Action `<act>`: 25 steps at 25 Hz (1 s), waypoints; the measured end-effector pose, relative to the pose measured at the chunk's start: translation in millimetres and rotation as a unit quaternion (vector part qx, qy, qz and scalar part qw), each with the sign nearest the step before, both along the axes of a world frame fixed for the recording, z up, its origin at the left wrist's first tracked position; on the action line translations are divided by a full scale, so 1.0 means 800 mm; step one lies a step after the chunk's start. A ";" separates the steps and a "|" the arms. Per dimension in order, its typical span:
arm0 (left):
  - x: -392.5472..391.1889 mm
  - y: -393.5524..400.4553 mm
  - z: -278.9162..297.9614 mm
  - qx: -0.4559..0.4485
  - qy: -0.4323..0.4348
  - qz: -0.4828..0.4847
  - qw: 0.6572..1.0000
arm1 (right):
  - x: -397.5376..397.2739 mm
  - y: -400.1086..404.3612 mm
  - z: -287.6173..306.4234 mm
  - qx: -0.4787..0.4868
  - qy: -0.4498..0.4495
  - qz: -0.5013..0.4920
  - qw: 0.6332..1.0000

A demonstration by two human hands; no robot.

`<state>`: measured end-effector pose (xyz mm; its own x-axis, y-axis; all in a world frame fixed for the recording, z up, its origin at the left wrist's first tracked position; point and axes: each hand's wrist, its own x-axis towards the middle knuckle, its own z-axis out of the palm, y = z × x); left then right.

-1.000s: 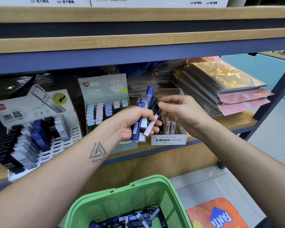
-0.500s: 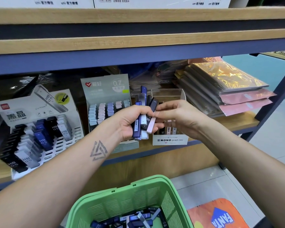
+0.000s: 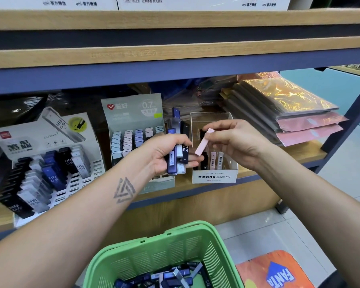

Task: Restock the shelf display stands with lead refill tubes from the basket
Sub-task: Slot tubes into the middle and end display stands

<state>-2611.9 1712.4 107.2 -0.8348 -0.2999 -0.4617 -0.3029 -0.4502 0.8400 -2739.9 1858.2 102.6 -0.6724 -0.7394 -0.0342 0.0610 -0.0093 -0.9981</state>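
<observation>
Tubes (image 3: 178, 154) bunched in my left hand (image 3: 164, 154); right fingers (image 3: 214, 126) pinch a pink tube (image 3: 203, 145), next slotting into the box (image 3: 214, 176) at five o'clock.

the left hand (image 3: 164, 154) grips a bundle of lead refill tubes (image 3: 178, 150), and just right of it the right hand (image 3: 235, 140) pinches a single tube (image 3: 203, 143) in front of the mono display box (image 3: 214, 176). behind the left hand stands the 0.7 display stand (image 3: 133, 129); further left sits the hb 0.5 rack (image 3: 50, 173). right of the right hand lie stacked packets (image 3: 289, 113). below both hands is the basket (image 3: 154, 254), holding more tubes (image 3: 173, 277).
</observation>
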 end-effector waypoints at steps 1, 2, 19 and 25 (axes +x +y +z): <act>0.000 -0.001 0.000 -0.006 -0.007 0.000 1.000 | -0.003 0.002 0.002 -0.005 -0.002 -0.001 1.000; -0.001 -0.002 -0.001 -0.016 -0.012 -0.004 1.000 | -0.004 0.004 0.003 -0.006 0.004 -0.001 1.000; -0.001 0.001 -0.002 0.000 0.012 -0.004 1.000 | 0.006 0.017 0.008 -0.011 0.075 0.015 0.997; -0.002 0.003 -0.001 -0.029 0.004 0.004 1.000 | 0.000 0.021 0.013 -0.022 0.102 0.007 0.994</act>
<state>-2613.1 1715.1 106.5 -0.8353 -0.3338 -0.4369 -0.2928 -0.4026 0.8673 -2739.6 1875.4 113.1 -0.6520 -0.7461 0.1349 -0.1429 -0.0538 -0.9883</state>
